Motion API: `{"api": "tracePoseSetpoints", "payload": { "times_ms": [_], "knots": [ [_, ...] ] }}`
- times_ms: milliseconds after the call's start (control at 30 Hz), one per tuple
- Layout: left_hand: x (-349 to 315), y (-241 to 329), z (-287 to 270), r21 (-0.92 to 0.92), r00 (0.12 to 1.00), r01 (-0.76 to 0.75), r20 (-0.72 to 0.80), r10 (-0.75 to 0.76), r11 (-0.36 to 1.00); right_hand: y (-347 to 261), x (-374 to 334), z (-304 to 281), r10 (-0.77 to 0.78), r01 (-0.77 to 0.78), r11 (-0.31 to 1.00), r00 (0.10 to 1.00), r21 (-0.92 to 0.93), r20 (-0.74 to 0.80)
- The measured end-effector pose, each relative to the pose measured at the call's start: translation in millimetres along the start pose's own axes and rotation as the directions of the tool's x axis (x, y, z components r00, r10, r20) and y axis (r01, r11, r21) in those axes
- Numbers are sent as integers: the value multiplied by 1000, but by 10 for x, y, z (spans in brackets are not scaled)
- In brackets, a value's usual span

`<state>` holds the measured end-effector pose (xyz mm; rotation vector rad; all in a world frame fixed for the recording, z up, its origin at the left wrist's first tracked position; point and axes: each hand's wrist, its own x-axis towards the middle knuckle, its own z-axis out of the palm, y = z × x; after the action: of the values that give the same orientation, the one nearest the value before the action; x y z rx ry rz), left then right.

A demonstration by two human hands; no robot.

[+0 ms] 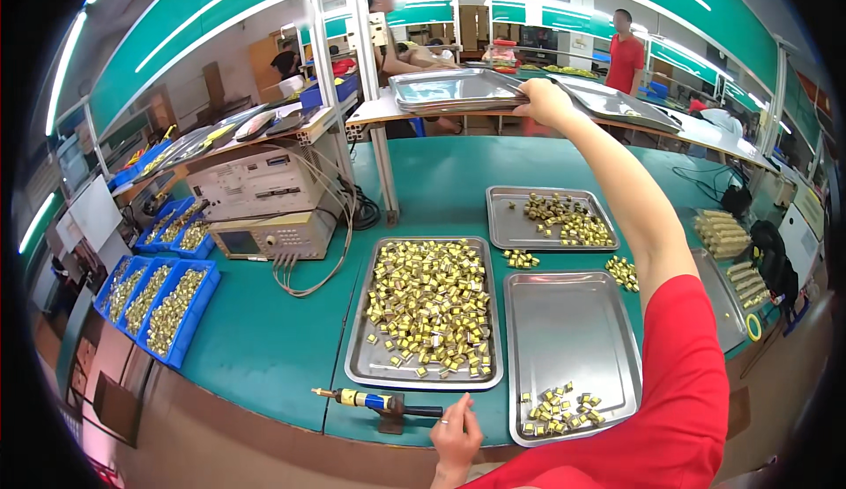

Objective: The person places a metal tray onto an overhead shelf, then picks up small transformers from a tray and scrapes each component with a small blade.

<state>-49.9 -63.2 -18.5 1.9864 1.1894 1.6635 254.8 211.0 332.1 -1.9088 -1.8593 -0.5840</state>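
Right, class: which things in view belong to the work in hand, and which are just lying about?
Probably in use:
metal shelf tray, at the right hand
small yellow parts
tool beside the left hand

Probably lying about:
yellow ring
black cables
beige instrument

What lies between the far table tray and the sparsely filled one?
Head view: one pile of yellow parts at left, another pile by the right corners.

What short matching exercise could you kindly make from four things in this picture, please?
1. right hand
2. left hand
3. bins
4. table

A. green
B. near the black end of the tool
C. at the edge of a raised tray
D. blue, filled with small parts

Pairs: 1-C, 2-B, 3-D, 4-A.
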Motion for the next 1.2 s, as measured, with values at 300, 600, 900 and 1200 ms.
{"api": "tracePoseSetpoints", "payload": {
  "times_ms": [300, 600, 900, 1200],
  "knots": [
    [16, 13, -14, 37, 999, -18, 33, 17, 999, -73, 1, 22, 6, -7, 1000, 997, -7, -72],
    [20, 11, -3, 83, 999, -29, 25, 27, 996, -242, -63, 150, -210, 178, 958, 969, -225, -129],
    [1, 82, 38, 115, 998, -27, 66, 19, 993, -247, -260, 254, -279, 220, 958, 867, -186, -412],
    [-76, 59, 42, 220, 990, -47, 137, 16, 974, -533, 334, -174, 11, -11, 1000, 1000, 7, 14]
  ]
}}
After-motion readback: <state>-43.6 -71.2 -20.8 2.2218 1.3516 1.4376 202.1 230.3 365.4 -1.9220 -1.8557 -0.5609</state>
